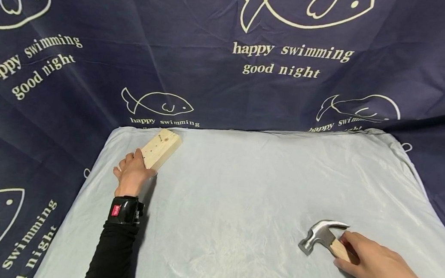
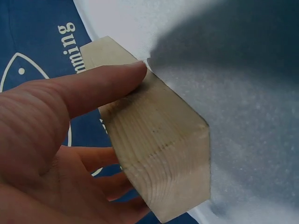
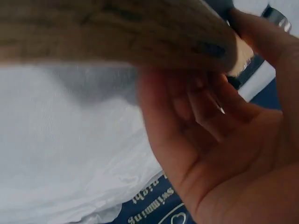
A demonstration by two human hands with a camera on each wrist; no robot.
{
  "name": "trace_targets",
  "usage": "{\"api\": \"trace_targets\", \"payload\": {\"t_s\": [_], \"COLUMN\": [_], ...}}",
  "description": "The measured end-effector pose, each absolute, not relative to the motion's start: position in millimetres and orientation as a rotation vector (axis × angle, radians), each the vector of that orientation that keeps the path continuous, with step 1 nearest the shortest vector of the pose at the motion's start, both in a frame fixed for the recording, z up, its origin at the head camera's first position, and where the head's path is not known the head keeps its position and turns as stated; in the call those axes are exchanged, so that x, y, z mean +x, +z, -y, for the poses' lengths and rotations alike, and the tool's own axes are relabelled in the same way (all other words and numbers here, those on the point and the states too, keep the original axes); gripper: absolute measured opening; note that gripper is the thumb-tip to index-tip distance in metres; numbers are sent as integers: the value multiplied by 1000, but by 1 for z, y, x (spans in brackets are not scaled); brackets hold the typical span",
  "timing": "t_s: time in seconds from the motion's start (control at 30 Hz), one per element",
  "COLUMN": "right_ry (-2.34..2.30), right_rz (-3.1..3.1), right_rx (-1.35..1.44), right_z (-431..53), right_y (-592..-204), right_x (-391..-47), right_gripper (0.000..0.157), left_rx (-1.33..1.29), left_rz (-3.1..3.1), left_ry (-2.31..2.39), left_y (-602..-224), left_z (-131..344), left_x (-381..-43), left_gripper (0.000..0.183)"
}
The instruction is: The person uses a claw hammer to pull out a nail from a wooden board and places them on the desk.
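A pale wooden block (image 1: 162, 148) is at the far left of the cloth-covered surface, with small dark marks and what looks like a nail on its upper face. My left hand (image 1: 132, 172) grips its near end. In the left wrist view, the thumb lies across one face of the block (image 2: 154, 126) and the other fingers are behind it. At the lower right, my right hand (image 1: 377, 259) holds a claw hammer (image 1: 322, 234) by its wooden handle, close below the metal head. The handle (image 3: 117, 32) crosses the top of the right wrist view, slightly blurred.
A pale, lightly wrinkled cloth (image 1: 242, 192) covers the work surface. Dark blue fabric (image 1: 218, 87) with fish drawings and lettering hangs behind it and at both sides. A black band (image 1: 126, 209) is on my left wrist.
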State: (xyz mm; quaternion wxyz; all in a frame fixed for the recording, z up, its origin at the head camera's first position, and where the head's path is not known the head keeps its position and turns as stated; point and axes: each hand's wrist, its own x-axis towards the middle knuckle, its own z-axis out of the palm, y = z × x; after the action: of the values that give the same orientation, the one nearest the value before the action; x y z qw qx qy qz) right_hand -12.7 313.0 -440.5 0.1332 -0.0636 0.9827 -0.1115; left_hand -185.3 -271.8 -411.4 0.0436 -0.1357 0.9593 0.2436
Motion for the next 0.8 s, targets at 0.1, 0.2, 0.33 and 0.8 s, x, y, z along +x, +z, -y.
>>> {"api": "trace_targets", "payload": {"t_s": [0.1,0.2,0.33,0.8], "right_ry": [-295,-298,-339,-165], "right_rz": [-2821,-2807,-2796,-2798], "right_rx": [-199,-224,-235,-218], "right_z": [-320,-322,-324,-324], "right_y": [-438,-438,-440,-450], "right_x": [-11,-10,-9,-2], "right_gripper": [45,43,42,32], "left_rx": [-431,-444,-458,-406], "left_rz": [-2927,-2926,-2916,-2921], "left_ry": [721,725,747,721], "left_y": [-412,-410,-409,-411], "left_z": [273,274,275,274], "left_x": [-186,-186,-186,-184], "left_gripper": [94,93,94,92]}}
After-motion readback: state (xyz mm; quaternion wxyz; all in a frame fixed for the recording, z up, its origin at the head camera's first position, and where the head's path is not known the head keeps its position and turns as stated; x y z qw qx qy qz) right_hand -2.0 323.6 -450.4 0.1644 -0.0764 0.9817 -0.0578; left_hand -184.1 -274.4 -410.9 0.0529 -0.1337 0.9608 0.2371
